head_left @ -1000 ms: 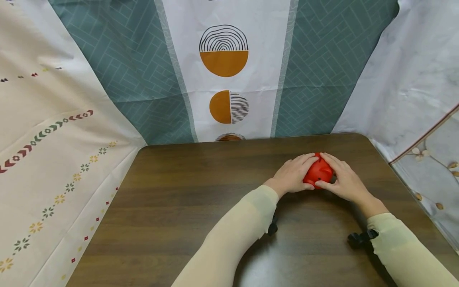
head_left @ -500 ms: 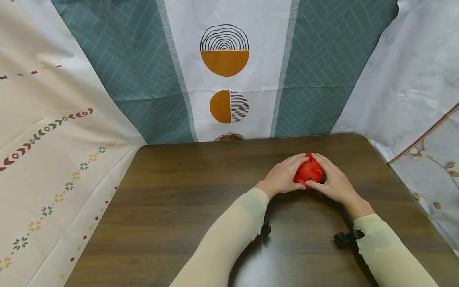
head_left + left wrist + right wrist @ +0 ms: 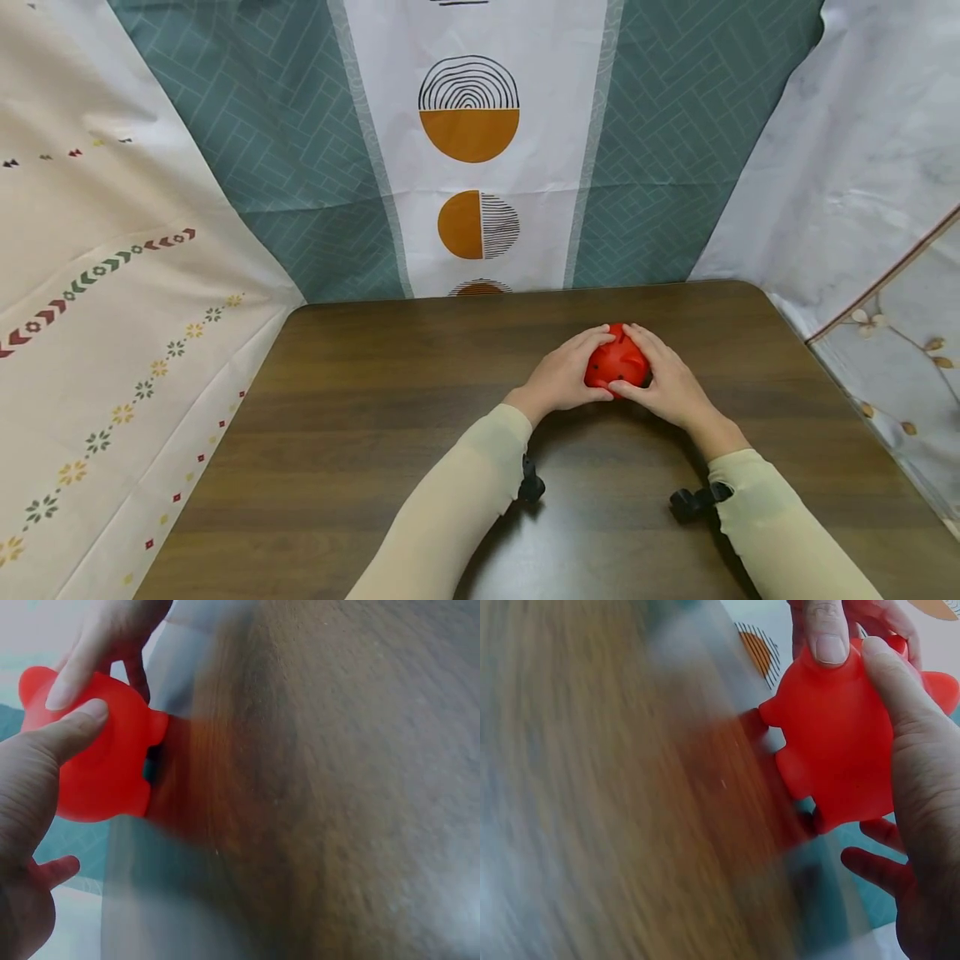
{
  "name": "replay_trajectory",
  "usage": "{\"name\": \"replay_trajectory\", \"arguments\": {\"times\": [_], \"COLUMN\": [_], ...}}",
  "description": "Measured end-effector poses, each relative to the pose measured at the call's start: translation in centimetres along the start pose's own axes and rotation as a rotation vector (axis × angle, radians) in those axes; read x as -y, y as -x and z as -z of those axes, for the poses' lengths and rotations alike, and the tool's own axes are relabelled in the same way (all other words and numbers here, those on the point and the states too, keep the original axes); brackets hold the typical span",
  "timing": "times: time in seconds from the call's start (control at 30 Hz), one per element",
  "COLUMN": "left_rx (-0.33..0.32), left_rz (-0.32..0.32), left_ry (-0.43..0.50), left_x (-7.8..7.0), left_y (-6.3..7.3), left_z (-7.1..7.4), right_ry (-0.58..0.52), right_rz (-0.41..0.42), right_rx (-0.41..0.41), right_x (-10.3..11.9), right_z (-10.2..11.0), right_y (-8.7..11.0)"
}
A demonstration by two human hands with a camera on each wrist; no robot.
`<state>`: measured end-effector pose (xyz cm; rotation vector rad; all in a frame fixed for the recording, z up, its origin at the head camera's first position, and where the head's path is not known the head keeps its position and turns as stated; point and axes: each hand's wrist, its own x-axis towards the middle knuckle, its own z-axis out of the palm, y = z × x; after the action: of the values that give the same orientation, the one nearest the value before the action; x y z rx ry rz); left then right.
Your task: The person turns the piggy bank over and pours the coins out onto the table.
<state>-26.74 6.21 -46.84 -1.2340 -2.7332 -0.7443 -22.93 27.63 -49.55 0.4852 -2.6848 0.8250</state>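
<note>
A red piggy bank (image 3: 618, 364) with small dark eyes and a slot on top is upright at the right rear of the table. My left hand (image 3: 558, 375) grips one side, its thumb on the front. From the other side my right hand (image 3: 672, 390) holds it, fingers over the top and thumb on the front. Stubby feet of the piggy bank (image 3: 105, 776) show at the tabletop in the left wrist view; whether they touch the wood, I cannot tell. Close up in the right wrist view, both thumbs press on the smooth red piggy bank (image 3: 840, 742).
The brown wooden table (image 3: 360, 400) spreads left and in front of the hands. A patterned cloth (image 3: 285, 167) hangs behind its rear edge. Pale cloths hang at the left (image 3: 112, 292) and right (image 3: 847, 192) sides. Small black wrist cameras sit below both sleeves.
Both hands have moved left together, carrying or sliding the piggy bank with them along the rear part of the table. Their hold on it looks the same.
</note>
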Motion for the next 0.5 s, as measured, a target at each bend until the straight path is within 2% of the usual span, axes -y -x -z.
{"name": "replay_trajectory", "arguments": {"times": [0.5], "left_rx": [-0.067], "left_rz": [0.045], "left_ry": [0.012], "left_x": [1.1], "left_y": [4.1], "left_z": [1.2], "right_ry": [-0.066], "right_rz": [0.020], "right_rx": [0.039], "right_x": [3.1], "right_z": [-2.4], "right_y": [-0.6]}}
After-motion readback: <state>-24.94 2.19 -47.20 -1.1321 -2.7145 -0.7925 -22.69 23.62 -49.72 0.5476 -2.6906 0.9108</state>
